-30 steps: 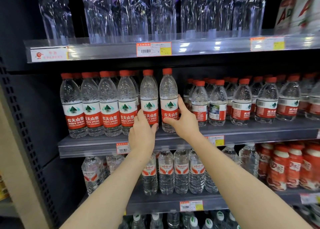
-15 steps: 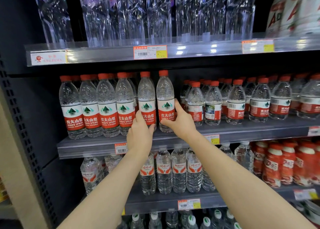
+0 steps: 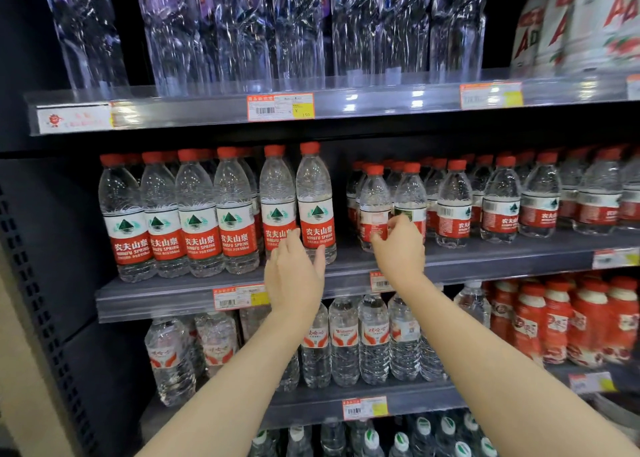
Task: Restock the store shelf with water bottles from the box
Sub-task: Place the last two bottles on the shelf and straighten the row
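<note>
- Dark shelving unit [image 3: 69, 249], perforated upright on its left side; four shelf levels in view.
- Top shelf [image 3: 381, 100]: tall clear bottles [image 3: 235, 34] with purple labels, standing upright in a row; white bottles with red lettering [image 3: 554, 24] at far right, blurred.
- Middle shelf [image 3: 485, 259]: two groups of red-capped water bottles with a gap between them.
- Left group: large Nongfu Spring bottles [image 3: 197, 221], upright, labels facing out, six across the front.
- Right group: small Nongfu Spring bottles [image 3: 498, 204], upright, several rows deep.
- Lower shelf [image 3: 311, 404]: clear water bottles with white-and-red labels [image 3: 346, 342]; red drink bottles [image 3: 554, 318] to their right.
- Left hand [image 3: 294, 276]: spread, fingers straight and pointing up, tips touching the lower fronts of the two rightmost large bottles [image 3: 298, 193]; thumb lies against the outer one.
- Right hand [image 3: 400, 252]: pinches the front small bottle [image 3: 372, 193] at the left end of the small group, thumb on its label, fingers curled round its right side. Bottle upright, base on the shelf.
- Price tag [image 3: 239, 297] on the middle shelf's edge, just left of the left wrist.
</note>
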The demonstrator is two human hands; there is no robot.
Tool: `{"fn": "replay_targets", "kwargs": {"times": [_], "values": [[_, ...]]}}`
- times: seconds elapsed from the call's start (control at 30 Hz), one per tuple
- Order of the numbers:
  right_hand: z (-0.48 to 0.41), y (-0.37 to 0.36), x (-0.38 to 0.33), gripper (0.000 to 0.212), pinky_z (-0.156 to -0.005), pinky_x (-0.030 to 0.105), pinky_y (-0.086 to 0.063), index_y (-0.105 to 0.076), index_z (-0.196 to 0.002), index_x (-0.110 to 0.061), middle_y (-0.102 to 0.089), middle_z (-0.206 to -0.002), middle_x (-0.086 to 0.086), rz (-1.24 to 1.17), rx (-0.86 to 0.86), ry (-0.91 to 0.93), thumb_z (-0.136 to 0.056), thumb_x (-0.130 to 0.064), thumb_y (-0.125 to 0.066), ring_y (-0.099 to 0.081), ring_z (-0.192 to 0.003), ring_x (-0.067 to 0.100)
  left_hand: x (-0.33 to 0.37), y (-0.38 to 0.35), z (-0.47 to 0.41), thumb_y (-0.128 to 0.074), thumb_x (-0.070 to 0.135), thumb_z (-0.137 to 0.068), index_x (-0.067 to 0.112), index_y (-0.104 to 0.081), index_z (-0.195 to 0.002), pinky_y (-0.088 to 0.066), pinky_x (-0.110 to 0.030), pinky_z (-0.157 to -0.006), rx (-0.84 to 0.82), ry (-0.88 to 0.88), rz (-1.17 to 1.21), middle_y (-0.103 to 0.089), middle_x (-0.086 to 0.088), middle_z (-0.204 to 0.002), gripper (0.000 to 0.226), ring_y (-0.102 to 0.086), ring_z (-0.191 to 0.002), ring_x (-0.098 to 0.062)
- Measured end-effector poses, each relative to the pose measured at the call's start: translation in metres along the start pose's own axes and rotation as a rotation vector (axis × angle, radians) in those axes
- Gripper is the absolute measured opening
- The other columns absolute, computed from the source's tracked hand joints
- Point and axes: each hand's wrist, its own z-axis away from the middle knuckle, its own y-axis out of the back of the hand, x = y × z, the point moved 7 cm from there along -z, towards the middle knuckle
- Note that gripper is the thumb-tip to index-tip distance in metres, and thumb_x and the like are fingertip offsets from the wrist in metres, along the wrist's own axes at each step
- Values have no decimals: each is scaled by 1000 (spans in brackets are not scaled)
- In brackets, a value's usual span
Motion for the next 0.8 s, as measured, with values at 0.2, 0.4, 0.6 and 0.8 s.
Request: {"fn": "replay_targets", "kwargs": {"times": [0.2, 0.4, 0.6, 0.8], "values": [[0, -5, -1, 37, -78, 39, -47, -54, -122, -8, -59, -122, 11, 93, -11, -27, -96, -31, -67, -64, -103, 34, -3, -15, -8, -56, 55, -101, 14, -62, -126, -48, -43, -91, -68, 105, -146, -73, -5, -113, 48, -68, -104, -28], [-6, -8, 0, 44, -82, 43, -50, -54, -125, -7, -56, -129, 11, 185, -20, -50, -95, -36, -67, -63, -107, 37, -1, -19, -10, -55, 52, -103, 17, -64, -120, -47, -41, -89, -72, 80, -136, -74, -2, -108, 41, -69, -100, -27], [-8, -12, 2, 47, -82, 42, -48, -56, -125, -7, -49, -140, 12, 253, -40, -43, -95, -42, -66, -64, -108, 36, -1, -20, -12, -56, 50, -103, 16, -65, -123, -43, -41, -89, -56, 64, -121, -75, -3, -109, 41, -69, -102, -28], [-9, -13, 2, 50, -74, 37, -41, -51, -131, -7, -50, -136, 13, 276, -36, -42, -96, -40, -67, -64, -110, 35, -1, -23, -16, -57, 53, -102, 18, -66, -116, -47, -41, -86, -57, 53, -132, -76, -3, -102, 39, -71, -96, -28]]}}
